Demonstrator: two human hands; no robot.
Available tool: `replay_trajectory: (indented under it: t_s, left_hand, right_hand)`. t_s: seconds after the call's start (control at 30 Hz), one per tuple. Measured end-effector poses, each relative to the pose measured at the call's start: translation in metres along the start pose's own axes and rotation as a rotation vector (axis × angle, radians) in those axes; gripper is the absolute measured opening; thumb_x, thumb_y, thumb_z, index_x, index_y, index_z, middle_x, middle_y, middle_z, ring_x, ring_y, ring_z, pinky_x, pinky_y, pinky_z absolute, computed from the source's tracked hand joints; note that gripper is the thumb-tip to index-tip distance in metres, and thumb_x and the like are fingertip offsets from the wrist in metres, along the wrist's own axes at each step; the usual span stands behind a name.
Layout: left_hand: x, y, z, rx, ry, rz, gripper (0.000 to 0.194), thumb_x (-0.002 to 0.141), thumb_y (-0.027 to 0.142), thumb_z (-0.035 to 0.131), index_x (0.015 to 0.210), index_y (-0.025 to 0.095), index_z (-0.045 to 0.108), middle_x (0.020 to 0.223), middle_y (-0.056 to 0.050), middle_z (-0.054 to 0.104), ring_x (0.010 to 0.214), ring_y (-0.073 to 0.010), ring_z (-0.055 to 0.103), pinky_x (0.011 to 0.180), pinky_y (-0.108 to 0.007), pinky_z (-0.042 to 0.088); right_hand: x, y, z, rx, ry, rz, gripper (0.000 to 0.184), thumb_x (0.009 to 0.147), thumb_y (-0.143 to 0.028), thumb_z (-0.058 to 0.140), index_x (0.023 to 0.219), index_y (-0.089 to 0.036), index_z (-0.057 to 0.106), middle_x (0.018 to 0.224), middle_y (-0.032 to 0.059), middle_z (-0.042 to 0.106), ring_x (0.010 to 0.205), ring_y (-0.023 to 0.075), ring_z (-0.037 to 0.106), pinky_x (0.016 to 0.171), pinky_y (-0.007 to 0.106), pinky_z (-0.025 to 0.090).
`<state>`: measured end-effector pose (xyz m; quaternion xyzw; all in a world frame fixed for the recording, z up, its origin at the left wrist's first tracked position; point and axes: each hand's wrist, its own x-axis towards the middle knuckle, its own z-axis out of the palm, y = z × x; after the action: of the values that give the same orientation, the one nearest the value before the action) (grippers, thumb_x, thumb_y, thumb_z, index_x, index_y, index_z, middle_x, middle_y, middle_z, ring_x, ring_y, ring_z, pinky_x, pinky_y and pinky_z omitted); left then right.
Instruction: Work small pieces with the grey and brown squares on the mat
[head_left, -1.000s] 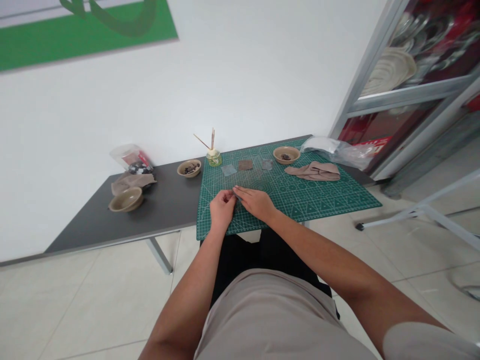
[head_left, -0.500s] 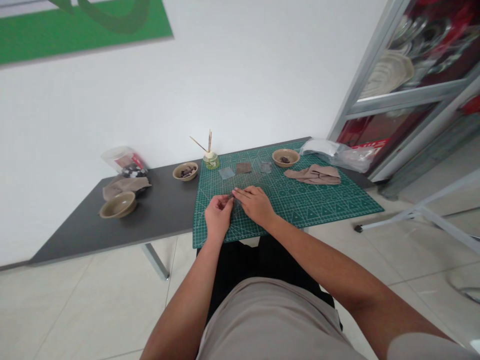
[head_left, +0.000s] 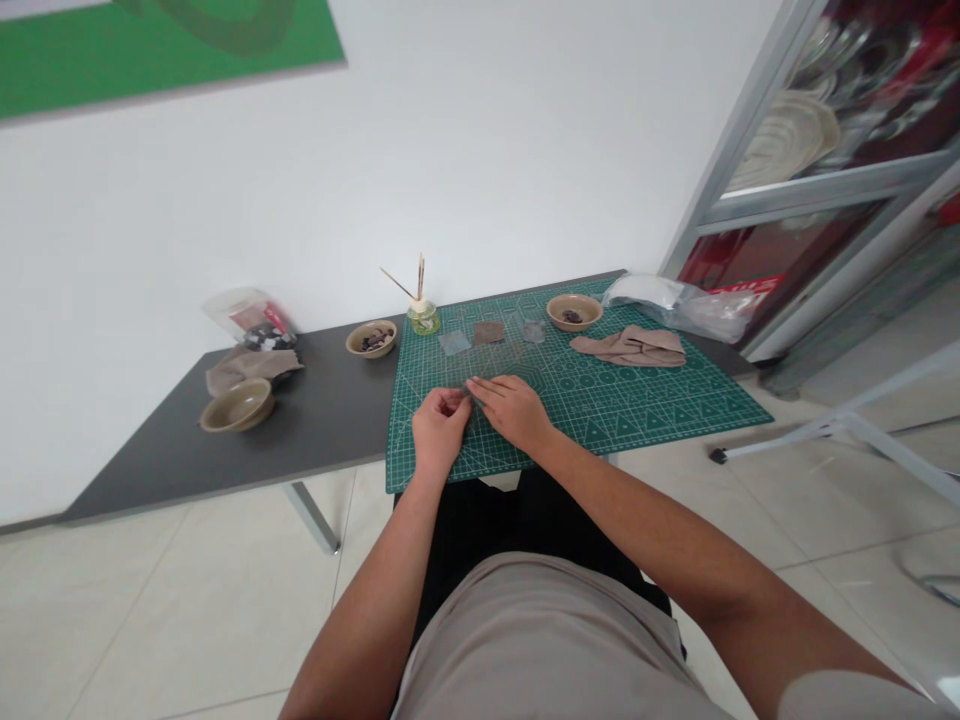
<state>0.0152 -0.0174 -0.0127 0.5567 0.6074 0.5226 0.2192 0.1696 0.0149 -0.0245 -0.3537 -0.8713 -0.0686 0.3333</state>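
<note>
Over the front of the green cutting mat (head_left: 592,395), my left hand (head_left: 439,432) is closed in a pinch, thumb against curled fingers. My right hand (head_left: 516,412) meets it from the right, fingers held together and tips at the left thumb. Between the fingertips sits a small dark thing, too small and too covered to name. Beyond the hands lie a pale translucent square (head_left: 454,343), a brown square (head_left: 489,332) and a greyish square (head_left: 533,331), flat on the mat.
A bowl of small dark pieces (head_left: 574,312) and a crumpled brown cloth (head_left: 634,346) lie right, near a plastic bag (head_left: 682,303). Leftward are another bowl with pieces (head_left: 371,339), a reed diffuser (head_left: 424,316), a bowl (head_left: 238,406), a cloth (head_left: 251,370) and a clear bag (head_left: 251,315).
The view has shifted slightly. Both hands keep nearly the same place and pose, fingertips together, with only a slight shift of the fingers.
</note>
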Motion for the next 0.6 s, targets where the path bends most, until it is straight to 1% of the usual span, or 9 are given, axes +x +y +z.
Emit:
replay_trajectory:
  t_s: [0.07, 0.2, 0.27, 0.37, 0.53, 0.6]
  left_hand:
    - [-0.0006, -0.0008, -0.0003, -0.021, 0.002, 0.003, 0.014, 0.077, 0.032, 0.068, 0.081, 0.019, 0.066, 0.072, 0.001, 0.065, 0.064, -0.0125, 0.058, 0.064, -0.024, 0.045]
    - [-0.0010, -0.0012, -0.0010, 0.064, 0.021, 0.043, 0.009, 0.078, 0.028, 0.065, 0.075, 0.020, 0.065, 0.068, 0.002, 0.062, 0.063, -0.0122, 0.056, 0.064, -0.024, 0.045]
    - [-0.0012, -0.0011, -0.0014, 0.061, 0.021, 0.039, 0.008, 0.079, 0.028, 0.065, 0.077, 0.020, 0.066, 0.069, 0.002, 0.064, 0.063, -0.0123, 0.057, 0.065, -0.024, 0.045]
    - [-0.0014, -0.0008, -0.0017, 0.007, 0.002, 0.013, 0.012, 0.079, 0.031, 0.067, 0.084, 0.020, 0.068, 0.074, 0.001, 0.067, 0.065, -0.0128, 0.060, 0.065, -0.025, 0.046]
    - [-0.0018, 0.0006, -0.0019, 0.056, -0.006, 0.032, 0.009, 0.080, 0.029, 0.064, 0.079, 0.020, 0.065, 0.071, 0.002, 0.065, 0.064, -0.0127, 0.058, 0.064, -0.025, 0.046]
    - [-0.0021, 0.0008, -0.0019, 0.033, -0.003, 0.017, 0.010, 0.080, 0.030, 0.065, 0.081, 0.020, 0.066, 0.072, 0.002, 0.066, 0.065, -0.0130, 0.060, 0.065, -0.025, 0.046]
  right_hand:
    - [-0.0006, 0.0003, 0.0005, -0.004, 0.001, 0.006, 0.039, 0.094, -0.014, 0.050, 0.132, -0.015, 0.062, 0.127, 0.0088, 0.069, 0.103, 0.0234, 0.064, 0.089, 0.041, 0.050]
    - [-0.0014, -0.0010, 0.0006, 0.018, -0.006, -0.070, 0.042, 0.095, -0.014, 0.049, 0.135, -0.022, 0.060, 0.131, 0.0074, 0.066, 0.104, 0.0221, 0.065, 0.089, 0.041, 0.050]
    - [-0.0015, -0.0017, 0.0005, 0.013, -0.001, -0.054, 0.041, 0.095, -0.014, 0.048, 0.134, -0.021, 0.061, 0.131, 0.0075, 0.067, 0.104, 0.0219, 0.066, 0.089, 0.040, 0.050]
    - [-0.0016, -0.0021, 0.0007, -0.014, 0.003, -0.008, 0.040, 0.096, -0.014, 0.048, 0.134, -0.016, 0.061, 0.128, 0.0092, 0.068, 0.103, 0.0226, 0.066, 0.089, 0.041, 0.050]
    - [-0.0018, -0.0020, 0.0010, -0.003, -0.018, -0.064, 0.042, 0.096, -0.013, 0.048, 0.135, -0.020, 0.060, 0.132, 0.0087, 0.065, 0.105, 0.0219, 0.066, 0.089, 0.040, 0.050]
    - [-0.0017, -0.0020, 0.0012, 0.008, -0.026, -0.038, 0.041, 0.095, -0.013, 0.049, 0.135, -0.017, 0.059, 0.128, 0.0108, 0.068, 0.104, 0.0221, 0.067, 0.089, 0.040, 0.051]
